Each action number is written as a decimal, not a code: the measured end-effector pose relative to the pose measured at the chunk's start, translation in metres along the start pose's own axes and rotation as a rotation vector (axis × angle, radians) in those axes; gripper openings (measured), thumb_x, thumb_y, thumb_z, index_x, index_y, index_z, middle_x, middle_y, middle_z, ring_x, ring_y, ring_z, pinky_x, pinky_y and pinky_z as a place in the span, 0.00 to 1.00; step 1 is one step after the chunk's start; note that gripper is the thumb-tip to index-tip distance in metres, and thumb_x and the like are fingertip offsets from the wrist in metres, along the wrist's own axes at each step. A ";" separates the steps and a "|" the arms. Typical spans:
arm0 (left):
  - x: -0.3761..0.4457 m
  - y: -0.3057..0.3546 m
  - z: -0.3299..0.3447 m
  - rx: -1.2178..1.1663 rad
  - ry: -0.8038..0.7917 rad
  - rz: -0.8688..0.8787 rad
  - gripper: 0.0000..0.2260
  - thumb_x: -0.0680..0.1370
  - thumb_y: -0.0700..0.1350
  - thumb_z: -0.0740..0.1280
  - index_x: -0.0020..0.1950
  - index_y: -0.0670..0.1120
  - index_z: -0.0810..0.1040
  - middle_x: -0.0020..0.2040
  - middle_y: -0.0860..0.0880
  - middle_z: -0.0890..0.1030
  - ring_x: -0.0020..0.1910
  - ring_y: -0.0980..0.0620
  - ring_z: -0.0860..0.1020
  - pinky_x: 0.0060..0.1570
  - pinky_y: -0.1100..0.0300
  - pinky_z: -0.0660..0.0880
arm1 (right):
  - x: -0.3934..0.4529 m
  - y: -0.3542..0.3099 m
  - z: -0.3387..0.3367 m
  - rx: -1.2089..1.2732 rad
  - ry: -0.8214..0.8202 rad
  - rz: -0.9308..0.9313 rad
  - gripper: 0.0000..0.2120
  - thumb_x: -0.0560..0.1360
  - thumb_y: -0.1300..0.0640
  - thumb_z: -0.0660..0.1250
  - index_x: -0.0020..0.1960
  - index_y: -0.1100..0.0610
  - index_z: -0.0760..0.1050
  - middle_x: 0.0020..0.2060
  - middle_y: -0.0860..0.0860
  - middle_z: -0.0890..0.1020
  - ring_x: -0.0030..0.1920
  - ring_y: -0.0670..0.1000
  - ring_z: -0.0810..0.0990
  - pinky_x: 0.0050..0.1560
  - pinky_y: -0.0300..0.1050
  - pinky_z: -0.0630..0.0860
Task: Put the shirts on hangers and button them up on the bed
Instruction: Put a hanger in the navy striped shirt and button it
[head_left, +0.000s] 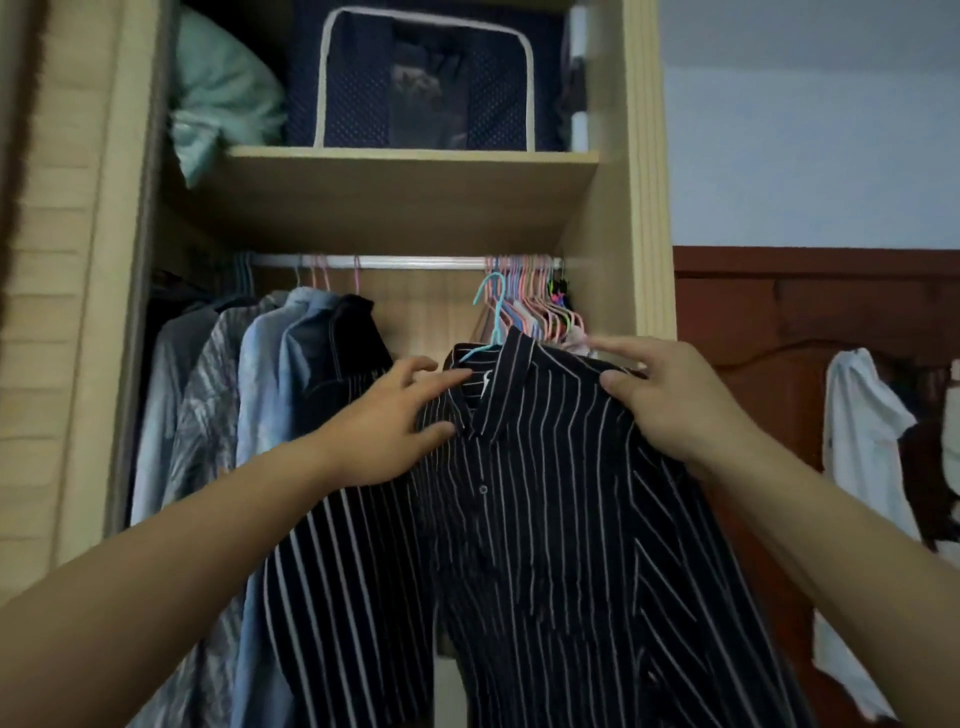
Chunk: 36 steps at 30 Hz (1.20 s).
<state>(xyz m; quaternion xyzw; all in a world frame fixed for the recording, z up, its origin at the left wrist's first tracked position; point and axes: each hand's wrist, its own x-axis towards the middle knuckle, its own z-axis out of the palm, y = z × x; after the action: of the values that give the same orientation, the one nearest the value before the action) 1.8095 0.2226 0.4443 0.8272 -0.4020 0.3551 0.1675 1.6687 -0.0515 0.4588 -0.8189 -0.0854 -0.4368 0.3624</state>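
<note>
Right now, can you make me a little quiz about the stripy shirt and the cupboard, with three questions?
1. True or false: the striped shirt is already on a blue hanger.
2. Which hands hold the shirt's shoulders? A) only the left hand B) only the right hand C) both
3. Fill in: the hanger's hook is ___ the rail, not over it.

Key:
1. True, the hook rises from the collar.
2. C, one hand grips each shoulder.
3. Below. The hook sits in front of the bunch of spare hangers, short of the rail.
</note>
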 end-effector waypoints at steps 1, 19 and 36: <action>0.004 -0.004 0.000 0.087 -0.039 0.002 0.30 0.81 0.57 0.66 0.80 0.64 0.57 0.78 0.50 0.57 0.75 0.50 0.61 0.75 0.51 0.64 | 0.004 0.002 0.007 0.049 -0.029 0.024 0.14 0.81 0.60 0.66 0.56 0.44 0.85 0.64 0.50 0.82 0.62 0.54 0.81 0.65 0.49 0.76; -0.028 -0.238 -0.042 0.560 0.110 -0.039 0.32 0.71 0.53 0.78 0.74 0.53 0.74 0.70 0.37 0.71 0.65 0.31 0.71 0.59 0.34 0.74 | 0.080 -0.020 0.132 0.366 0.183 0.340 0.23 0.75 0.74 0.68 0.62 0.51 0.82 0.55 0.57 0.83 0.48 0.59 0.85 0.42 0.50 0.85; -0.039 -0.323 -0.093 0.775 0.506 -0.179 0.27 0.76 0.58 0.60 0.71 0.48 0.78 0.73 0.36 0.71 0.74 0.33 0.65 0.73 0.30 0.50 | 0.252 -0.065 0.259 0.162 0.193 0.193 0.26 0.78 0.74 0.62 0.72 0.56 0.75 0.60 0.61 0.82 0.43 0.53 0.80 0.35 0.37 0.78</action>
<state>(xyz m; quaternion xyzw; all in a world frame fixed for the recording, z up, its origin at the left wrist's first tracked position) 2.0045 0.4969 0.4832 0.7476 -0.1135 0.6536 -0.0310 1.9605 0.1239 0.5959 -0.7456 -0.0060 -0.4683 0.4740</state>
